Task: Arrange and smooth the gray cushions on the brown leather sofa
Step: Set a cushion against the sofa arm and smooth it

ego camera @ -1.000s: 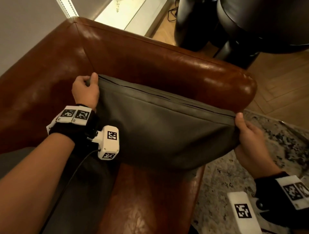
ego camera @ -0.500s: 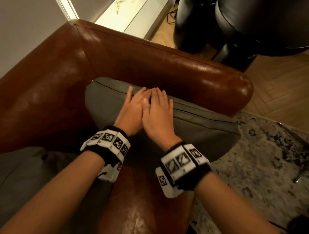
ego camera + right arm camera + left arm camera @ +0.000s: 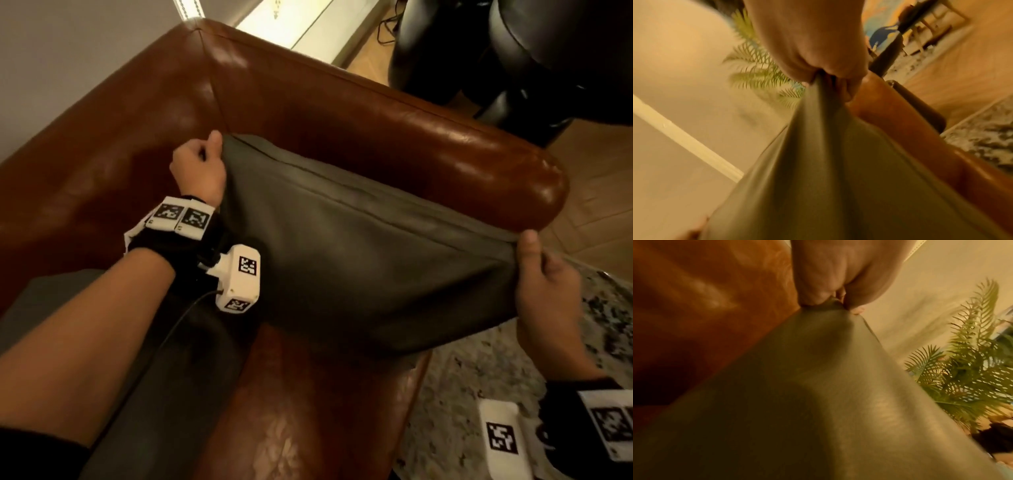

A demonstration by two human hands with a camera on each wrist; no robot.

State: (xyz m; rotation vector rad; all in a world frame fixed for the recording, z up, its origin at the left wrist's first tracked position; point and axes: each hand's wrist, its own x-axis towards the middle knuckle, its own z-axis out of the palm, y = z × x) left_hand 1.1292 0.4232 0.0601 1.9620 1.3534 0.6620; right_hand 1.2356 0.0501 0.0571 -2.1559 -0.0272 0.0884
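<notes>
A gray cushion (image 3: 370,253) hangs stretched between both hands in the corner of the brown leather sofa (image 3: 342,113). My left hand (image 3: 202,164) pinches its upper left corner, seen close in the left wrist view, where the cushion (image 3: 818,402) fills the frame and the hand (image 3: 830,293) grips the tip. My right hand (image 3: 544,284) grips the upper right corner near the armrest; the right wrist view shows that hand (image 3: 824,68) bunching the fabric of the cushion (image 3: 838,178). A second gray cushion (image 3: 61,294) lies on the seat at lower left, partly under my left arm.
The sofa's armrest (image 3: 496,171) runs behind the cushion. A speckled rug (image 3: 479,370) covers the wood floor to the right. Dark rounded furniture (image 3: 513,51) stands beyond the armrest. A leafy plant (image 3: 972,369) shows in the wrist views.
Half a second ago both hands lay flat together on the cushion's middle. Now they are spread apart, each gripping a top corner, and the cushion is pulled taut and raised.
</notes>
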